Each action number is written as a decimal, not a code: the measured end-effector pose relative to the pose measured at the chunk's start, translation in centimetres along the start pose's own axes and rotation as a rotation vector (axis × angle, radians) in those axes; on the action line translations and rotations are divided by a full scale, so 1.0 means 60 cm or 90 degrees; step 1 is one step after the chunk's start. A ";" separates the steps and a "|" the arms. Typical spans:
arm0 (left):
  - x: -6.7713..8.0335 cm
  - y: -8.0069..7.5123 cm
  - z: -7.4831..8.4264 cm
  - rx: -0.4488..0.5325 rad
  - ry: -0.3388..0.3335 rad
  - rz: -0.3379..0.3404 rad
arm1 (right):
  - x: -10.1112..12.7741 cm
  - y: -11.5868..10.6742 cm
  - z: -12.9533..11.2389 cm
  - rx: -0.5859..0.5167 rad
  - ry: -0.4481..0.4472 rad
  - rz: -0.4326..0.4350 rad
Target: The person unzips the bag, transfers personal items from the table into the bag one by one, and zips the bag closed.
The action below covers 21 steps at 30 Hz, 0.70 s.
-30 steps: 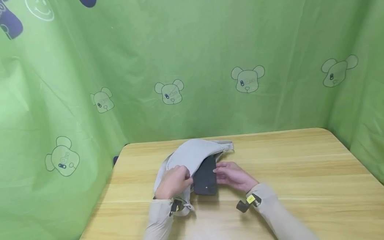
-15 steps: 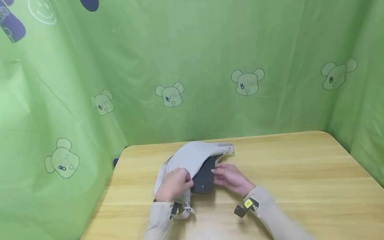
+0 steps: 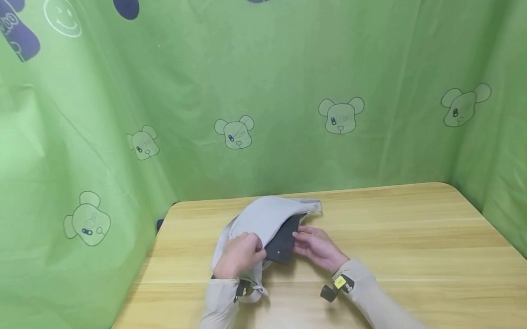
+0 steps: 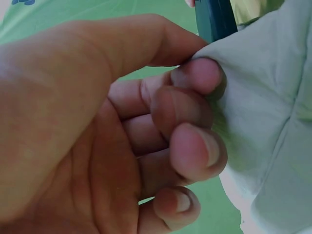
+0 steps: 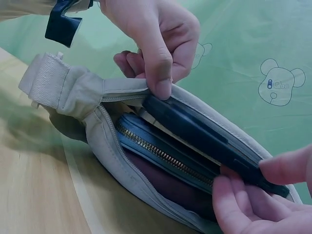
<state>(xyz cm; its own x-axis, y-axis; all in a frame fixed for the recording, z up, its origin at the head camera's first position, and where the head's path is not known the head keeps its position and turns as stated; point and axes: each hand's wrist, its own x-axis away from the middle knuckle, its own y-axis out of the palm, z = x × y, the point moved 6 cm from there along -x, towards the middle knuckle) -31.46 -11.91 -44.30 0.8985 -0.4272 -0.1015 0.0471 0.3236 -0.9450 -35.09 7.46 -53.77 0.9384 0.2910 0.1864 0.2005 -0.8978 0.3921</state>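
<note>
A soft, pale grey fabric sling bag [image 3: 266,217] lies on the light wooden desk [image 3: 409,246] with its zipped mouth turned toward the person. The left hand [image 3: 239,255] pinches the upper lip of that mouth between thumb and curled fingers, lifting the cloth, which seems meant to keep the opening wide. The wrist view shows the same grip, with the fingertips [image 4: 197,78] pressed into the grey fabric. A flat, dark rectangular phone-like slab [image 5: 214,144] sits partly inside the opening, above a blue zipped inner pocket [image 5: 161,153], its near end sticking out past the bag's edge. The right hand [image 3: 318,246] holds that outer end, thumb and fingers closed round it, so the slab lies just beyond its fingertips and directly under the left hand's pinch. A green bear-print curtain [image 3: 342,114] hangs behind.
</note>
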 end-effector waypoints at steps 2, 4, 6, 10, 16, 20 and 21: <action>0.000 0.000 0.001 -0.003 0.000 -0.001 | -0.001 0.000 0.000 -0.005 -0.004 0.008; 0.000 0.000 0.001 -0.005 -0.001 -0.003 | 0.000 0.001 0.000 -0.007 -0.006 0.015; 0.000 -0.001 0.001 -0.004 -0.001 -0.003 | 0.001 0.002 0.000 -0.010 -0.008 0.021; 0.001 0.000 0.002 -0.001 -0.004 -0.003 | 0.004 0.004 0.004 -0.018 -0.011 0.035; 0.002 0.003 0.003 0.001 -0.009 -0.010 | 0.009 0.009 0.009 -0.022 -0.007 0.041; 0.003 0.000 0.004 0.000 -0.008 -0.006 | 0.011 0.013 0.009 -0.024 -0.009 0.019; 0.003 0.000 0.004 -0.001 -0.008 -0.005 | 0.012 0.013 0.008 -0.023 -0.010 0.016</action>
<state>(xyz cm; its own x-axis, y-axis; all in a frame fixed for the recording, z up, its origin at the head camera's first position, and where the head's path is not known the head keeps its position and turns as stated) -31.21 -11.74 -44.24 0.9037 -0.4187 -0.0895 0.0538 0.3182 -0.9465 -34.13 6.80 -53.74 0.9475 0.2626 0.1822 0.1665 -0.8922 0.4199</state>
